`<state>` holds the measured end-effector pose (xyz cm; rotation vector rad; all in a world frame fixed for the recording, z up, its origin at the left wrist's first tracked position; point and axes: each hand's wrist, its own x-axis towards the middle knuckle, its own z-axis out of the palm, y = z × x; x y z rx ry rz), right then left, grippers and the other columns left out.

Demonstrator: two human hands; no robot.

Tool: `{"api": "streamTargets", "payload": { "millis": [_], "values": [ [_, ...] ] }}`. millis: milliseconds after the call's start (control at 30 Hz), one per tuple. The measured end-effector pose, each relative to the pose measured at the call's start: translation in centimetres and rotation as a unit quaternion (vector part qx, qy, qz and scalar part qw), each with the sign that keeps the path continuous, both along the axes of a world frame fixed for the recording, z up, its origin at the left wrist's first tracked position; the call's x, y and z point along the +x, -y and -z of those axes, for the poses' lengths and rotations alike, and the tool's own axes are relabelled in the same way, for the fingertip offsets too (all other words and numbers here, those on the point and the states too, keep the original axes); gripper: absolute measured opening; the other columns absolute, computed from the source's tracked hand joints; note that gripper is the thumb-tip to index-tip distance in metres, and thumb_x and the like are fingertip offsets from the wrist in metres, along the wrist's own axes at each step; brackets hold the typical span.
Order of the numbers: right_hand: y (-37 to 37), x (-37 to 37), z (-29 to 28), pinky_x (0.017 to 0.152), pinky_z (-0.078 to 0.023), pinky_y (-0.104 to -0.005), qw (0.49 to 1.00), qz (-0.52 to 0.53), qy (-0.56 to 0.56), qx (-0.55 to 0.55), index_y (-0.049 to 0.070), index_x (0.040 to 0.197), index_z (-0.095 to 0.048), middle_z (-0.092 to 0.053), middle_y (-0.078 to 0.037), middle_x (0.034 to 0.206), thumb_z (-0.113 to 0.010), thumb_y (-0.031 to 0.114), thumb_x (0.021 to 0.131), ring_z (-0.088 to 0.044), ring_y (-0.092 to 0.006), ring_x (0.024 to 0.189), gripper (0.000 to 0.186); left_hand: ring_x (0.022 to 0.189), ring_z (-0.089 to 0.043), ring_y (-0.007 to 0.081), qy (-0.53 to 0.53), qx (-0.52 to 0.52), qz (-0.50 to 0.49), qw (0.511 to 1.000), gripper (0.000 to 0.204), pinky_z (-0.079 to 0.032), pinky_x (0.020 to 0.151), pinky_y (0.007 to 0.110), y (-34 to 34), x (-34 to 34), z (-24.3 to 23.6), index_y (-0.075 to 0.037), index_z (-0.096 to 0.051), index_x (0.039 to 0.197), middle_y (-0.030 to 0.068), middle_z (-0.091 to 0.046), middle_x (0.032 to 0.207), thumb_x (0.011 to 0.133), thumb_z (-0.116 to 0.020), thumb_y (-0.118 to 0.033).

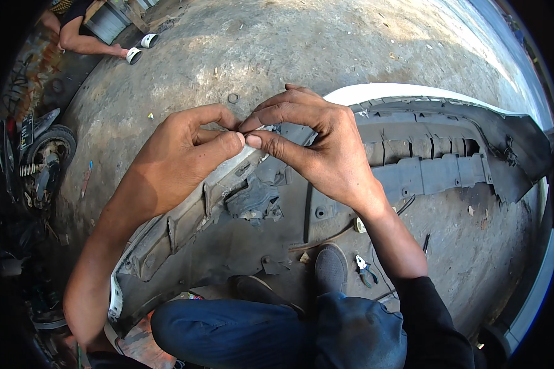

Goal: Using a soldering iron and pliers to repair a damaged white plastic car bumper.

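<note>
My left hand (181, 144) and my right hand (326, 138) meet in front of me, thumbs and fingertips pinched together. Whatever lies between the fingertips is too small and covered to name. Below them a large car bumper (366, 93) rests on the ground with its dark inner side showing and a white outer edge at the far side. Grey plastic panels (425, 172) with slots and bolt holes line its right part. Under my wrists runs a ribbed, dusty grey edge (184, 224) of the bumper, with a crumpled dark plastic piece (252, 200) beside it.
Pliers (366, 270) lie right of my shoe (331, 269), near a thin dark cable (385, 277) and a small pale roll (359, 226). A motorcycle wheel (49, 160) stands at the left. Another person's leg (86, 44) shows at the far left. A ring (232, 98) lies on the concrete.
</note>
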<state>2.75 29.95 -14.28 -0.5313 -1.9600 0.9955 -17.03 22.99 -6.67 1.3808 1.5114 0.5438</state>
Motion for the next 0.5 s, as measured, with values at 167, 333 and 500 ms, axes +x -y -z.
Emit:
{"api": "streamTargets", "payload": {
  "millis": [167, 333, 500],
  "values": [
    [0.8, 0.1, -0.3, 0.089, -0.05, -0.0346, 0.993, 0.067, -0.083, -0.045, 0.005, 0.106, -0.073, -0.071, -0.011, 0.104, -0.075, 0.016, 0.087, -0.066, -0.0218, 0.103, 0.023, 0.091, -0.061, 0.0086, 0.026, -0.012, 0.001, 1.0, 0.023, -0.047, 0.08, 0.023, 0.2, 0.3, -0.5, 0.001, -0.058, 0.111, 0.0089, -0.067, 0.102, 0.097, -0.058, -0.017],
    [1.8, 7.7, 2.5, 0.088, -0.05, -0.029, 0.898, 0.242, -0.305, -0.205, -0.001, 0.115, -0.065, -0.068, -0.01, 0.104, -0.061, 0.019, 0.098, -0.064, -0.0158, 0.097, 0.026, 0.077, -0.064, 0.0094, 0.023, -0.016, -0.031, 0.999, 0.029, -0.048, 0.07, 0.023, -0.1, 1.5, -0.2, 0.002, -0.059, 0.113, 0.0102, -0.07, 0.09, 0.096, -0.059, -0.021],
    [10.5, 19.5, 16.6, 0.068, -0.05, -0.0303, 0.646, 0.448, -0.396, -0.474, 0.005, 0.104, -0.061, -0.056, -0.003, 0.081, -0.057, 0.027, 0.098, -0.055, -0.0142, 0.07, 0.023, 0.067, -0.06, 0.0051, 0.037, -0.04, -0.095, 0.994, 0.026, -0.043, 0.063, 0.019, 0.4, 2.1, -0.4, 0.002, -0.057, 0.109, 0.0048, -0.067, 0.077, 0.096, -0.057, -0.02]
  ]
}}
